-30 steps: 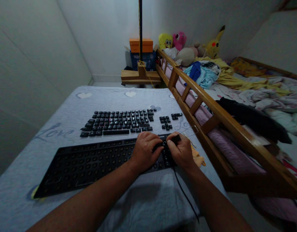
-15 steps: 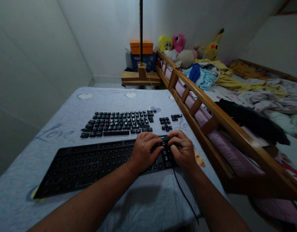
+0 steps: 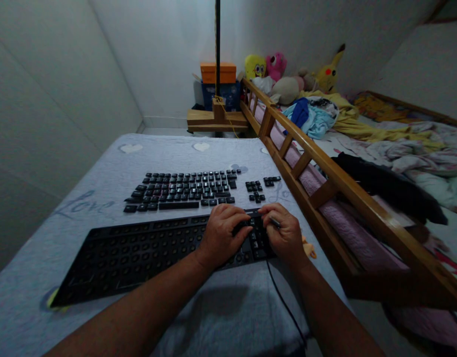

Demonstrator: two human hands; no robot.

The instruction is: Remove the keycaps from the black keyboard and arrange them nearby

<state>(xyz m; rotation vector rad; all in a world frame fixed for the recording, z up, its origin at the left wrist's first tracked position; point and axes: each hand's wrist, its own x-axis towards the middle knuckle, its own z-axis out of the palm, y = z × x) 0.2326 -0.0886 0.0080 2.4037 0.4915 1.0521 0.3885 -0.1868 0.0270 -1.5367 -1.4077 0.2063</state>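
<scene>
A black keyboard base (image 3: 139, 253) with most keycaps removed lies across the near part of the cloth-covered table (image 3: 101, 168). Several loose black keycaps (image 3: 183, 188) are laid out in keyboard order beyond it. My left hand (image 3: 223, 235) rests curled on the right end of the base, fingers pressed down on it. My right hand (image 3: 284, 233) is closed beside it, pinching a thin tool (image 3: 275, 222) over the number-pad corner. A black cable (image 3: 284, 307) runs from the base toward me.
A wooden bed rail (image 3: 325, 173) borders the table's right side, with a bed of clothes and plush toys (image 3: 288, 74) behind it. An orange box (image 3: 218, 72) on a blue box and a wooden stand with a pole (image 3: 217, 111) sit at the far end. A small orange object (image 3: 308, 246) lies by my right hand.
My right hand has lowered from holding a keycap raised above the base down onto the number-pad corner. The left hand has barely moved.
</scene>
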